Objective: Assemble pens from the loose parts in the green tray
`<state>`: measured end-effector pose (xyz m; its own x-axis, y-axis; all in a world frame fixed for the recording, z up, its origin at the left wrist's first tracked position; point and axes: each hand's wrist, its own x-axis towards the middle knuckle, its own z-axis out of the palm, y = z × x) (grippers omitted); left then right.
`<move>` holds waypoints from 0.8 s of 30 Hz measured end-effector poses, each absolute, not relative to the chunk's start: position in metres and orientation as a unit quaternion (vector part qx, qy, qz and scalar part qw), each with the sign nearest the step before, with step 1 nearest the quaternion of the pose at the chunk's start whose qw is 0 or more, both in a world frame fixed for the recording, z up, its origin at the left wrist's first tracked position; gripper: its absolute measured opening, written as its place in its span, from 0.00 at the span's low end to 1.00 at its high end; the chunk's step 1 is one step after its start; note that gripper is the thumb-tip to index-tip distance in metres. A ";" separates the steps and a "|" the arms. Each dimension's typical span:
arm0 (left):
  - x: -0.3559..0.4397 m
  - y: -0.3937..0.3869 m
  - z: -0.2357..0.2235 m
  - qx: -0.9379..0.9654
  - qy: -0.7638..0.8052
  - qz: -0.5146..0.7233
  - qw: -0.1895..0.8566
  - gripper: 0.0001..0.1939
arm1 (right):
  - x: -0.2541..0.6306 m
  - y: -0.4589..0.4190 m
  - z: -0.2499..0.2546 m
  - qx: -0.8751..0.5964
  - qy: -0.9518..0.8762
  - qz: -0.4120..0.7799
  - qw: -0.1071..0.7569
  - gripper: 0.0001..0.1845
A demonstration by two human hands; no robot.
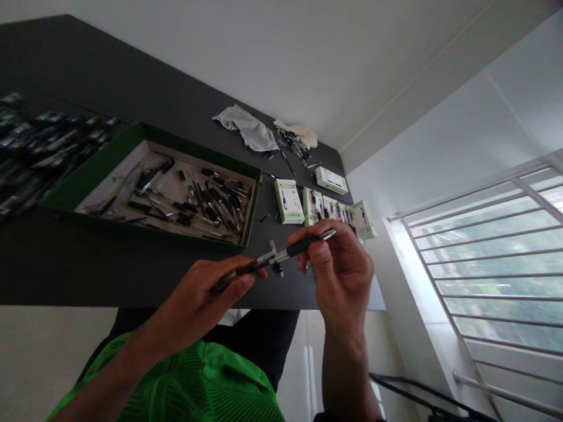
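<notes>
Both of my hands hold one pen just above the near edge of the dark table. My left hand is closed round the pen's black lower end. My right hand pinches the black grip and silver tip end between thumb and fingers. The clear middle of the pen shows between the hands. A small dark part lies on the table right under the pen.
A green tray with several black pens and pen parts lies to the left. Several small green-and-white boxes stand in a row behind my hands. A grey cloth and loose parts lie at the back. A barred window is on the right.
</notes>
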<state>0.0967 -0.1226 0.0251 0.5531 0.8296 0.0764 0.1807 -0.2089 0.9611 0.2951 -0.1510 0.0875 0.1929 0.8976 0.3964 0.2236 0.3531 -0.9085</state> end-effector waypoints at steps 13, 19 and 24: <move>0.105 -0.120 0.023 0.686 0.354 0.331 0.543 0.16 | 0.292 -0.159 0.066 -0.558 -0.565 0.301 0.528 0.08; 0.106 -0.123 0.025 0.682 0.353 0.344 0.540 0.16 | 0.294 -0.157 0.065 -0.576 -0.585 0.270 0.503 0.13; 0.111 -0.126 0.025 0.684 0.345 0.338 0.548 0.18 | 0.297 -0.164 0.064 -0.522 -0.611 0.318 0.503 0.22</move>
<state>0.1105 -0.1264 0.0251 0.5342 0.8411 0.0848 0.1010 -0.1631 0.9814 0.2968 -0.1636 0.0643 0.0515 0.9579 0.2825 0.3182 0.2524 -0.9138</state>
